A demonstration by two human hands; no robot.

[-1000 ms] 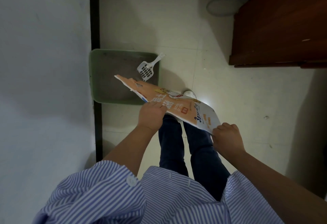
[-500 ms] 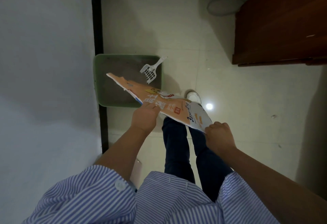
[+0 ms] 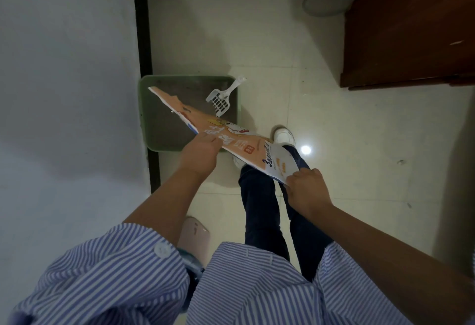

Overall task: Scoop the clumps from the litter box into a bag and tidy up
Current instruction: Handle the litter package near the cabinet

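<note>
Now both hands grip the bag above the litter box.

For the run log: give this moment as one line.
left hand: grips bag mid-edge | right hand: grips bag's near end | scoop: resting in litter box | bag flat, over box

Both bare forearms stretched forward and down; left hand curled around something flat near its middle, right hand pinching its near corner.
</note>
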